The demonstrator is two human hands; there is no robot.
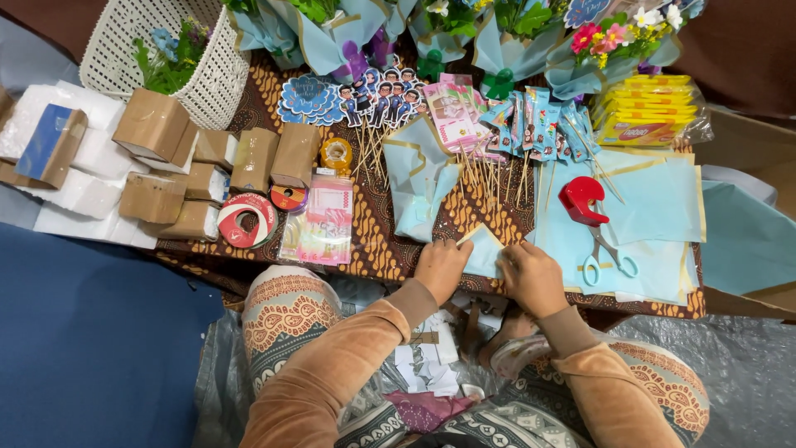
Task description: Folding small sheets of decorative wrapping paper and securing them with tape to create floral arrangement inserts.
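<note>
Batik table [390, 241]; hands (both) pinch blue paper [483, 249].

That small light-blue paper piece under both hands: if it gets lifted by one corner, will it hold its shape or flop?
Probably flops: the light-blue paper piece looks thin, like the sheets beside it. Likely very light, so it may slide on the patterned cloth when pushed. The left hand and right hand both press it down.

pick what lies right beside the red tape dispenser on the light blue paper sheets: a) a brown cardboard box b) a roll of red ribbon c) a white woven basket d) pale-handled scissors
d, the pale-handled scissors lie just below the red tape dispenser on the light blue paper sheets, to the right of the right hand.
</note>
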